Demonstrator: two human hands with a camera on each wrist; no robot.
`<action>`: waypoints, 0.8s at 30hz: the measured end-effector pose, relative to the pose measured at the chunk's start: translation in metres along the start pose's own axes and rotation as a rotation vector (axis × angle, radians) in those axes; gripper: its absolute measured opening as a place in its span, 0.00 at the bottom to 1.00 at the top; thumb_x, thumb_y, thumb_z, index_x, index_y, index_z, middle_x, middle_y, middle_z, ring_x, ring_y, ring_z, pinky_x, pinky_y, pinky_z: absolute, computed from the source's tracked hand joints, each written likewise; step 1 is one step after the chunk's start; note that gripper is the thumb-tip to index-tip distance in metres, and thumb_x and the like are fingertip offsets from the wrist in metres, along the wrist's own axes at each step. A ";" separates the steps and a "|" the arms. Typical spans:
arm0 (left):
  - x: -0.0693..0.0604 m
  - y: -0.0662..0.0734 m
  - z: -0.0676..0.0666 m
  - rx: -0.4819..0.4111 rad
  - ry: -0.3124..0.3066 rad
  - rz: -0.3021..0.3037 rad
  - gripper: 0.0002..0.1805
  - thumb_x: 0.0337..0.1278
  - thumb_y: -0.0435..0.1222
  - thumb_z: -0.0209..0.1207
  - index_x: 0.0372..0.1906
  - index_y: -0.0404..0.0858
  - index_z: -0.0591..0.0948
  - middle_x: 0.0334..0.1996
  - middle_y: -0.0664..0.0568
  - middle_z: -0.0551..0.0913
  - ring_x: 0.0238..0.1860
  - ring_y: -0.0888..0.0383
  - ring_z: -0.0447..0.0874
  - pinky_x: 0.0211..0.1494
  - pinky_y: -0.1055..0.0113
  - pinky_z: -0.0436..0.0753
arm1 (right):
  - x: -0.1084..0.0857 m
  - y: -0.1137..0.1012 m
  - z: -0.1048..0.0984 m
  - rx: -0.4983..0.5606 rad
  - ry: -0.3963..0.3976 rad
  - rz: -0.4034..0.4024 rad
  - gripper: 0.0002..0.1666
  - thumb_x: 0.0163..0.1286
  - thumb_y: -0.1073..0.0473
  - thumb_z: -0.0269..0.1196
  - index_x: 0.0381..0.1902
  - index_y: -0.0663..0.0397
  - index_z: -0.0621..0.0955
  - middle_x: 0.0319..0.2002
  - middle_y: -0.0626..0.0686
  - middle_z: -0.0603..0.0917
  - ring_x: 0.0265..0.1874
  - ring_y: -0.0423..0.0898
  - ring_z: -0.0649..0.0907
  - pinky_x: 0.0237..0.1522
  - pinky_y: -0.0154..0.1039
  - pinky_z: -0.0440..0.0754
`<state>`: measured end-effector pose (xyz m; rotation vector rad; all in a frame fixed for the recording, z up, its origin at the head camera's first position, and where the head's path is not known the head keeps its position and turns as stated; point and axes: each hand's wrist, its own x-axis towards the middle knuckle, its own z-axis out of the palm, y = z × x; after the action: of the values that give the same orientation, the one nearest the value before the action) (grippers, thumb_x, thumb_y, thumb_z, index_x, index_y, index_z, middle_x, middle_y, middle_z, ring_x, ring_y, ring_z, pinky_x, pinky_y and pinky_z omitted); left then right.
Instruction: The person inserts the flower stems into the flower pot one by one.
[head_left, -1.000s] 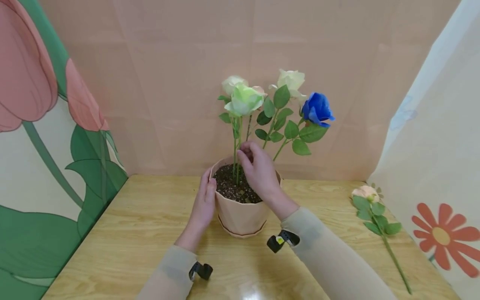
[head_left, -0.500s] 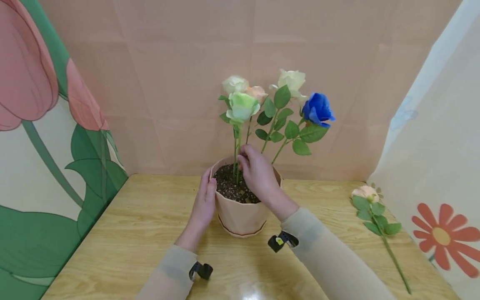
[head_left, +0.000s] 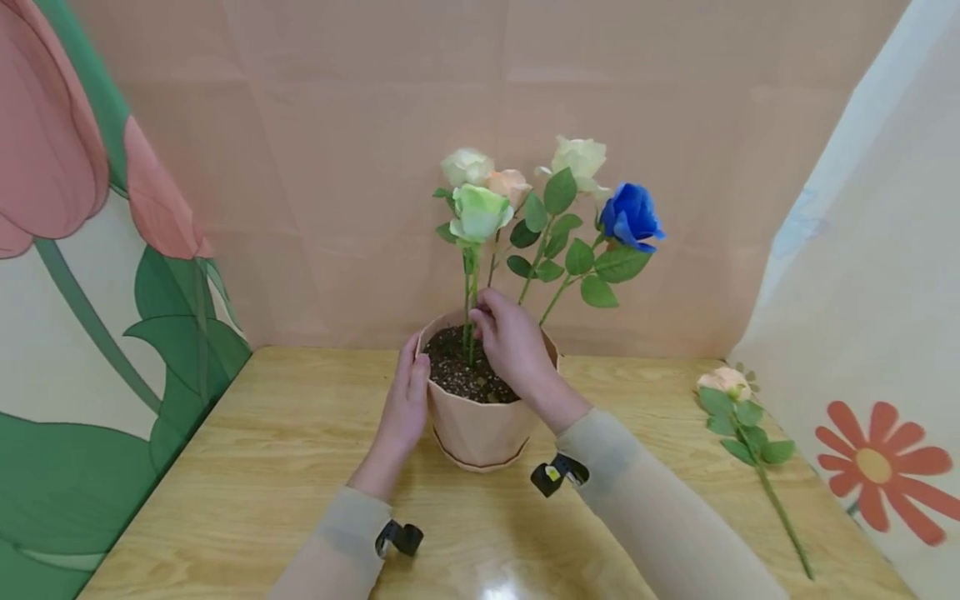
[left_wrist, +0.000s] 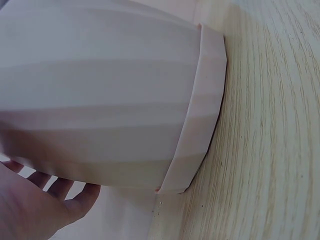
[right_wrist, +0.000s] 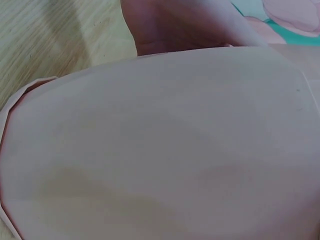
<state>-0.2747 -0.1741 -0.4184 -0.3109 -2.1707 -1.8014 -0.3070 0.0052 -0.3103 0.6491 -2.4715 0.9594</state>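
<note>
A pale pink flowerpot (head_left: 480,429) full of dark soil (head_left: 457,367) stands on its saucer. Along the pot's left side, my left hand (head_left: 405,404) holds it, thumb near the rim; its fingers (left_wrist: 82,200) show against the wall in the left wrist view. Over the soil, my right hand (head_left: 513,342) pinches the stem of a light green rose (head_left: 480,214) low down; the fingertips are partly hidden. Behind it rise a white rose (head_left: 467,167) and a peach rose (head_left: 510,185). A cream rose (head_left: 579,158) and a blue rose (head_left: 632,217) lean right.
One loose peach rose (head_left: 725,382) with a leafy stem lies at the right of the wooden table (head_left: 300,450). A pink backdrop (head_left: 337,167) hangs close behind the pot. Flower-printed sheets flank the table on both sides.
The green rose's head has turned more upright and shifted slightly left, uncovering the peach rose behind it. My right hand has moved slightly down and left. The left hand keeps its place on the pot.
</note>
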 end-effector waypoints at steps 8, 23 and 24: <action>0.002 0.001 -0.003 -0.016 0.009 0.020 0.29 0.94 0.46 0.38 0.88 0.46 0.61 0.85 0.43 0.64 0.83 0.40 0.63 0.85 0.39 0.61 | 0.005 -0.003 0.004 -0.007 -0.021 0.043 0.08 0.89 0.59 0.58 0.46 0.56 0.79 0.33 0.52 0.85 0.31 0.50 0.83 0.34 0.48 0.82; 0.000 0.001 -0.003 0.006 -0.005 -0.011 0.29 0.94 0.48 0.38 0.89 0.52 0.59 0.86 0.47 0.63 0.84 0.42 0.61 0.85 0.40 0.60 | 0.000 -0.003 0.003 0.120 0.072 0.120 0.15 0.88 0.53 0.61 0.61 0.57 0.83 0.48 0.55 0.87 0.44 0.51 0.86 0.46 0.51 0.87; 0.000 0.001 -0.003 0.004 -0.008 -0.013 0.29 0.94 0.48 0.37 0.89 0.52 0.59 0.86 0.47 0.62 0.84 0.42 0.61 0.85 0.39 0.60 | 0.000 -0.003 0.003 0.122 0.080 0.121 0.16 0.88 0.53 0.61 0.61 0.57 0.83 0.49 0.55 0.87 0.45 0.51 0.86 0.47 0.51 0.87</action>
<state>-0.2741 -0.1768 -0.4175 -0.3043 -2.1861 -1.8056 -0.3063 0.0009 -0.3107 0.4938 -2.4190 1.1668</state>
